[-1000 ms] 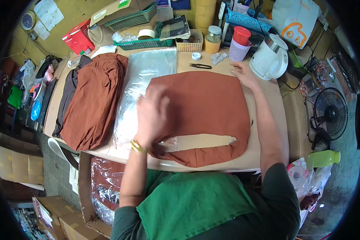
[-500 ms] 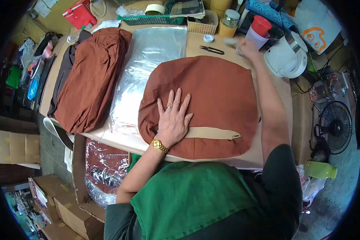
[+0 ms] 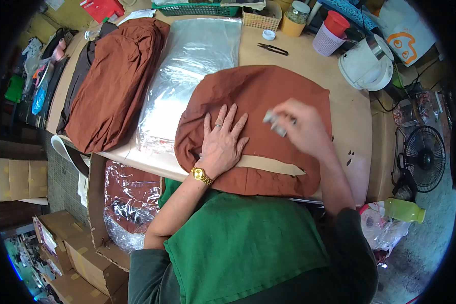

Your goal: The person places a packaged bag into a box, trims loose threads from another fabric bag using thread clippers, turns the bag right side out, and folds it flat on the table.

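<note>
A rust-brown fabric piece (image 3: 268, 83), sewn into a rounded shape like a cushion cover or bag, lies on the table in front of me. A beige strip (image 3: 271, 164) runs along its near side and tapers to a point at the right. My left hand (image 3: 224, 142) rests flat on the fabric with its fingers spread, beside the strip's left end. Over the right half of the fabric, my right hand (image 3: 301, 126) pinches a small whitish-grey wad (image 3: 275, 123). Motion blurs that wad, so its kind and whether it touches the fabric cannot be told.
Folded rust-brown fabric (image 3: 119, 86) lies at the left beside clear plastic sheets (image 3: 202, 45). Thread snips (image 3: 272, 49) and a small white round container (image 3: 268, 35) are at the back. A white kettle (image 3: 365, 66) and lilac cup (image 3: 328, 43) stand right; an open carton (image 3: 97, 202) sits below left.
My right hand has come from the table's back right, near the cup, to above the fabric, carrying the whitish-grey wad. My left hand stays flat on the fabric. The camera view has shifted slightly.
</note>
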The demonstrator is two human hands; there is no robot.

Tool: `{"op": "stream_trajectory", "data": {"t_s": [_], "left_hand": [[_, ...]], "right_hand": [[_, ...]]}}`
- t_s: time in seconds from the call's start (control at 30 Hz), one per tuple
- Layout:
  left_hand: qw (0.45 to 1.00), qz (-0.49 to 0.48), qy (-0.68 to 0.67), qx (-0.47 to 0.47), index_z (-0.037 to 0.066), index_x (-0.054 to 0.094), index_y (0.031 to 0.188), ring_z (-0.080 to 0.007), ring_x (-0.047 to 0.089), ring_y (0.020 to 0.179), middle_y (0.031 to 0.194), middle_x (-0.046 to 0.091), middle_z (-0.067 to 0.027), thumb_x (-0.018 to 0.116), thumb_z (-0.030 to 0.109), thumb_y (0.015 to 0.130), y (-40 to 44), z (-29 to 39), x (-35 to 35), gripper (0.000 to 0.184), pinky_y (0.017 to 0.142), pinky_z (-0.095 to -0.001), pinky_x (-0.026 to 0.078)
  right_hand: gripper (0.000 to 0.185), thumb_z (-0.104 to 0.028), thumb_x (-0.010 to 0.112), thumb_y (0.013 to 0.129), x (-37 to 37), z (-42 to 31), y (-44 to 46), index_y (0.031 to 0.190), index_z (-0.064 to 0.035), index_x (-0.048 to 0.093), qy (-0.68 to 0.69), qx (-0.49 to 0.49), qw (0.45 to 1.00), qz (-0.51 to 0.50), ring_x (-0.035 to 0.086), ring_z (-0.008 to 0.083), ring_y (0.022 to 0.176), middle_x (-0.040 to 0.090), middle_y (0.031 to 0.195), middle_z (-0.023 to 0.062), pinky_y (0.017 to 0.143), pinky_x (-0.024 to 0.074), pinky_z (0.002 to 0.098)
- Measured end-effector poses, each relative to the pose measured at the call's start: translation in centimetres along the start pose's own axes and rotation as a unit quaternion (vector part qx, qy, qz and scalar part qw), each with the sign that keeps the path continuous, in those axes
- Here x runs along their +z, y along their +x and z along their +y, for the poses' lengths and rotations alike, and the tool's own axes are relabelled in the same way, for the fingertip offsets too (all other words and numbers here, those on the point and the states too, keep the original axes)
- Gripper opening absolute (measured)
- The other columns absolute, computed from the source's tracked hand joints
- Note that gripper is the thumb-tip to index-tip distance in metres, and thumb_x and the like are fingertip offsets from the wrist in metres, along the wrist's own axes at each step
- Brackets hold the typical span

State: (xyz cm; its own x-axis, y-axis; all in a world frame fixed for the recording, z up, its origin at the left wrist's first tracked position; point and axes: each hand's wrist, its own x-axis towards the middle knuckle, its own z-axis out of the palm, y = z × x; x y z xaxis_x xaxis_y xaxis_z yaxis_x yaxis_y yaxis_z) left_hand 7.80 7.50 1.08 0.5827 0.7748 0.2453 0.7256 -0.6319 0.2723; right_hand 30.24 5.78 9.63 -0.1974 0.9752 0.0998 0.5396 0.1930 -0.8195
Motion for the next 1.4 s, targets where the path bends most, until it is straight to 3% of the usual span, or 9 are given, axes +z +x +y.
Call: {"op": "stream_trajectory", "data": {"t_s": [0.13,0.23,0.3,0.47,0.57,0.83,0.97,1.13,1.4], "left_hand": [[0.988,0.133,-0.061,-0.043,0.012,0.050,0.133,-0.0347,0.045,0.122,0.134,0.046,-0.0151,0.072,0.022,0.077,2.0,-0.9,-5.1,0.061,0.097,-0.0518,0.034],[0.973,0.220,-0.025,-0.069,0.007,0.050,0.133,-0.0357,0.047,0.122,0.131,0.048,-0.0201,0.075,0.031,0.078,5.8,-5.6,-6.3,0.064,0.097,-0.0490,0.038],[0.970,0.209,-0.114,-0.055,0.004,0.056,0.126,-0.0311,0.053,0.113,0.122,0.056,-0.0184,0.076,0.032,0.079,8.7,-9.1,-4.2,0.058,0.092,-0.0441,0.042],[0.892,0.118,-0.413,-0.142,0.000,0.072,0.098,-0.0097,0.060,0.079,0.086,0.071,-0.0037,0.074,0.021,0.085,12.3,-11.1,-6.3,0.025,0.076,-0.0251,0.049],[0.863,0.249,-0.433,-0.080,0.001,0.074,0.098,-0.0052,0.059,0.081,0.088,0.071,-0.0013,0.070,0.010,0.088,13.1,-8.7,-14.5,0.014,0.076,-0.0220,0.048],[0.920,0.313,-0.180,0.154,0.004,0.074,0.091,-0.0243,0.062,0.105,0.105,0.069,-0.0108,0.064,-0.003,0.080,4.9,-6.8,-19.1,0.016,0.088,-0.0345,0.050],[0.963,0.110,-0.243,0.031,0.008,0.074,0.095,-0.0274,0.060,0.109,0.110,0.068,-0.0095,0.073,0.004,0.072,-3.8,-8.3,-11.0,0.024,0.094,-0.0379,0.047],[0.956,0.022,-0.277,-0.088,0.007,0.062,0.116,-0.0320,0.058,0.099,0.103,0.061,-0.0144,0.086,0.023,0.065,-9.6,-9.9,-6.7,0.059,0.094,-0.0410,0.045],[0.982,0.142,-0.125,0.008,0.009,0.060,0.113,-0.0311,0.056,0.097,0.103,0.058,-0.0125,0.084,0.017,0.065,-6.0,-7.9,-8.0,0.054,0.083,-0.0408,0.044]], "right_hand": [[0.023,-0.001,0.047,0.093,-7.3,3.7,2.2,0.107,-0.0026,0.065,-0.169,-0.025,0.943,0.285,0.063,0.0195,0.081,0.063,0.091,0.0124,0.074,0.0498,0.0307],[0.020,-0.010,0.053,0.094,-11.5,9.2,2.0,0.108,-0.0022,0.065,-0.286,0.047,0.909,0.300,0.062,0.0169,0.086,0.064,0.099,0.0126,0.076,0.0491,0.0303],[0.025,-0.017,0.065,0.088,-11.3,9.3,1.3,0.107,-0.0015,0.067,0.017,0.222,0.955,0.195,0.063,0.0181,0.088,0.066,0.102,0.0144,0.077,0.0487,0.0310],[0.027,-0.015,0.072,0.080,-10.1,9.7,2.1,0.103,-0.0029,0.070,-0.163,0.205,0.958,0.118,0.062,0.0145,0.088,0.068,0.097,0.0099,0.080,0.0486,0.0296],[0.011,0.002,0.065,0.080,-13.6,2.8,2.4,0.091,-0.0002,0.065,-0.118,-0.061,0.930,0.343,0.059,0.0130,0.084,0.063,0.088,0.0054,0.079,0.0468,0.0262],[0.028,0.013,0.054,0.066,-13.4,-2.9,-3.1,0.088,-0.0006,0.065,-0.207,-0.178,0.908,0.319,0.060,0.0204,0.093,0.061,0.096,0.0077,0.086,0.0445,0.0269],[0.012,0.003,0.067,0.070,-9.6,2.8,-6.8,0.080,-0.0029,0.064,-0.068,-0.008,0.996,-0.055,0.060,0.0166,0.093,0.063,0.091,0.0055,0.084,0.0470,0.0285],[0.015,-0.012,0.067,0.086,-11.2,8.8,-4.2,0.093,0.0020,0.068,0.073,0.163,0.974,0.139,0.062,0.0118,0.088,0.067,0.094,0.0040,0.079,0.0495,0.0268],[0.020,-0.010,0.067,0.087,-8.1,12.2,6.3,0.104,0.0010,0.067,-0.038,0.013,0.981,0.188,0.061,0.0126,0.094,0.065,0.110,0.0067,0.083,0.0488,0.0271]]}}
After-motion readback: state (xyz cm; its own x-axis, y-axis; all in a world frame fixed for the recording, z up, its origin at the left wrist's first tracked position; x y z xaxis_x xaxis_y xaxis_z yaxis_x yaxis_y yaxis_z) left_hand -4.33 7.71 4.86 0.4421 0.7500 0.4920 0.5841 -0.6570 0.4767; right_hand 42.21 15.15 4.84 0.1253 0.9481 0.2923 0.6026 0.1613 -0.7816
